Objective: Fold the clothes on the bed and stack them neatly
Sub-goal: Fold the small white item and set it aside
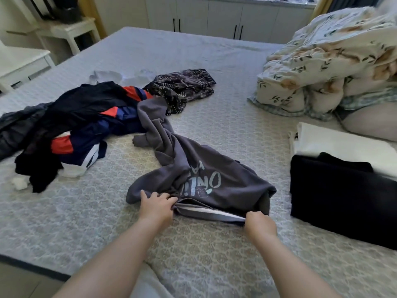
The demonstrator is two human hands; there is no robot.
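head view: clothes pile [71, 125] beside grey sweatshirt [193, 168]

Both forearms extended fwd; left hand [155, 206] & right hand [258, 224] fingers curled, gripping

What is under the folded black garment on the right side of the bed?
A folded white garment lies beneath the folded black garment, sticking out at its far side. How far the white piece extends underneath, and whether anything else lies there, is covered.

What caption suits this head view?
Both hands, left hand and right hand, grip the crumpled grey printed sweatshirt's hem on the patterned bed.
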